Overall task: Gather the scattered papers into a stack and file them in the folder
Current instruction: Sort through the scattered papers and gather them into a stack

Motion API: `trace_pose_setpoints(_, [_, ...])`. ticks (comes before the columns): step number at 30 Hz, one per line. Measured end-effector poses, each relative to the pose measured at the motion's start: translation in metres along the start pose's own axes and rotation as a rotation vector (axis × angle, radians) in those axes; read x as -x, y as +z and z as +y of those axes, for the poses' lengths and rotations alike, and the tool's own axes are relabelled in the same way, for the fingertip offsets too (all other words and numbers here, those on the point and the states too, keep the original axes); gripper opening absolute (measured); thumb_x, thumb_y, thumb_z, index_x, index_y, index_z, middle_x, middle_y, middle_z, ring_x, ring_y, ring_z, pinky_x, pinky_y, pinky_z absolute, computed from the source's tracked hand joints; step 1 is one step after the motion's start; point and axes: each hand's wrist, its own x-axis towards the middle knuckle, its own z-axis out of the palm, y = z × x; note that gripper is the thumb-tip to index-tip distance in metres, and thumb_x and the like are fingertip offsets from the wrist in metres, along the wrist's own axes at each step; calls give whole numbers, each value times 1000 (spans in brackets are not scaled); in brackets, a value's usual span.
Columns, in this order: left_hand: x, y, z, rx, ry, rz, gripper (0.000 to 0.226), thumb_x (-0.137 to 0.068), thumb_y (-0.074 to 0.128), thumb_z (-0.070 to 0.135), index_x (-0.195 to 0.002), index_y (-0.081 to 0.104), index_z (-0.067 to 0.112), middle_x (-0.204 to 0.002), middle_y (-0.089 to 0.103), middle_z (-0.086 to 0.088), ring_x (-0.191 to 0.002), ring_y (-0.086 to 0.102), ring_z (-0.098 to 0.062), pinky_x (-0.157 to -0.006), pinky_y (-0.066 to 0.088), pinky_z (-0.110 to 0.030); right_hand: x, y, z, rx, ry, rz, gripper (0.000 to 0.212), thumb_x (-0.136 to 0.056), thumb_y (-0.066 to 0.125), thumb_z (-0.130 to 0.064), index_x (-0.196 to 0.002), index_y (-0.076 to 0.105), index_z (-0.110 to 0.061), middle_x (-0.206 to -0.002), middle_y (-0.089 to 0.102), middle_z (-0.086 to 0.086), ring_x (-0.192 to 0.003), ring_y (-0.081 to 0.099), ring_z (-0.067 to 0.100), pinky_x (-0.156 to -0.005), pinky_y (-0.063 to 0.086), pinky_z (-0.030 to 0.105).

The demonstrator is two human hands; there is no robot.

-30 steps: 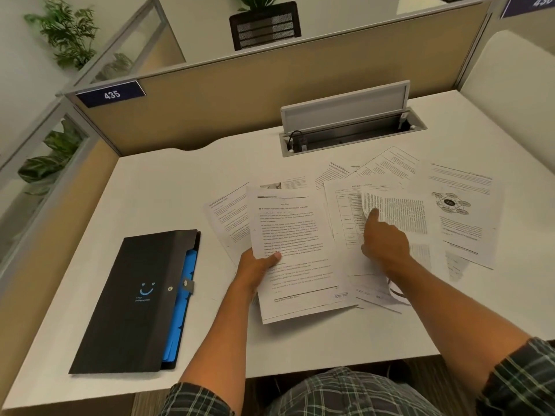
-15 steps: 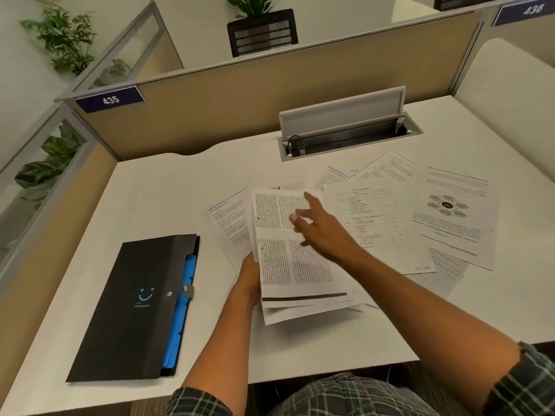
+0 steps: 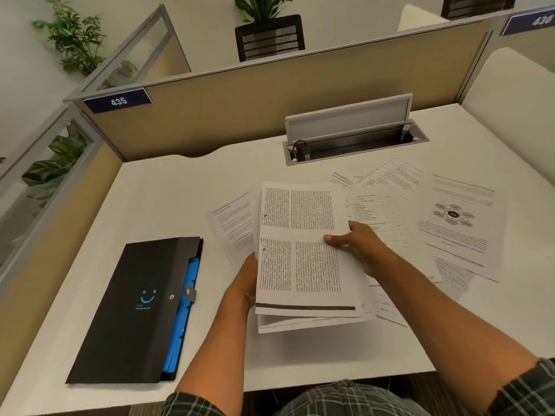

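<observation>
had my left hand (image 3: pixel 244 286) gripping the thin stack of printed white papers (image 3: pixel 303 253) by its left edge, off the white desk (image 3: pixel 168 205), right hand (image 3: pixel 359 244) pinching the other edge to square it, black snap-button folder (image 3: pixel 135 310) lying shut nearby for filing.

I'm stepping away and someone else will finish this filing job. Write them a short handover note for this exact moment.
Left hand: holds the left edge of the small stack of white printed papers, raised off the white desk.
Right hand: fingers on the stack's right edge, squaring the top sheet.
Black flap folder with blue dividers: lies closed on the desk, left of the stack.
Done: a few sheets gathered.
Left: collect the loose sheets, including the oval-diagram page, table page and the sheet behind the stack; open the folder; file.
</observation>
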Motion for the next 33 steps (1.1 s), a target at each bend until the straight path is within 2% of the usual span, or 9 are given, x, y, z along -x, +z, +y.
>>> trace_pose_setpoints(2, [-3, 1, 2, 195, 11, -22, 50, -98, 56, 59, -106, 80, 16, -98, 78, -14, -86, 75, -28, -72, 62, -39, 0, -3, -3, 12, -106, 59, 35, -80, 83, -7, -111, 73, -21, -108, 79, 0, -86, 78, 18, -61, 62, 31])
trace_pose_setpoints(5, [-3, -2, 12, 237, 75, -72, 73, -96, 45, 70, -138, 65, 13, -133, 69, -18, -123, 67, -34, -96, 59, -48, 2, -3, -16, 14, -277, 55, 38, -81, 83, -12, -115, 69, -25, -109, 78, -4, -93, 77, 19, -71, 65, 37])
trace_pose_setpoints(8, [-6, 0, 21, -72, 200, -68, 76, -73, 87, 54, -133, 66, 13, -130, 73, -12, -120, 70, -29, -94, 61, -48, 7, 2, -37, 24, -414, -17, 38, -78, 82, -25, -113, 67, -28, -109, 77, -5, -96, 76, 17, -67, 62, 26])
trace_pose_setpoints(10, [-10, 1, 26, -166, 234, -48, 64, -68, 95, 34, -124, 71, 13, -124, 76, -10, -116, 72, -29, -99, 58, -53, 8, 5, -47, 15, -439, -53, 38, -74, 83, -31, -109, 68, -30, -107, 77, -3, -97, 75, 19, -69, 60, 23])
trace_pose_setpoints(13, [-13, -2, 22, -135, 246, 15, 49, -69, 91, 18, -115, 75, 14, -118, 78, -10, -114, 73, -31, -101, 57, -55, 6, 3, -43, 41, -430, -99, 38, -68, 87, -38, -103, 73, -33, -104, 77, 0, -96, 75, 20, -70, 60, 22])
trace_pose_setpoints(17, [-12, -10, 8, -173, 204, 37, 57, -69, 94, 21, -120, 70, 11, -116, 78, -10, -112, 74, -30, -102, 55, -57, 1, -5, -20, 94, -329, -128, 61, -64, 88, -41, -117, 69, -20, -107, 77, 0, -102, 74, 24, -78, 63, 37])
trace_pose_setpoints(21, [-12, -10, 11, -175, 194, 27, 55, -68, 89, 26, -118, 71, 14, -114, 79, -9, -113, 74, -31, -100, 57, -54, -2, -8, -13, 83, -300, -90, 53, -72, 85, -41, -119, 70, -23, -109, 77, -1, -102, 75, 22, -82, 64, 44])
trace_pose_setpoints(27, [-11, -5, 13, -115, 199, -2, 69, -64, 90, 44, -124, 73, 13, -119, 78, -9, -113, 73, -29, -95, 59, -50, -3, -1, -24, -101, -315, -18, 51, -78, 83, -36, -124, 66, -21, -113, 77, 2, -102, 75, 26, -76, 64, 43])
trace_pose_setpoints(33, [-12, 6, 11, -81, 186, -65, 61, -74, 88, 30, -129, 69, 16, -123, 76, -9, -114, 73, -25, -89, 62, -35, -3, -1, -26, -39, -257, -99, 52, -79, 83, -36, -126, 64, -24, -115, 76, 1, -103, 75, 24, -74, 63, 39])
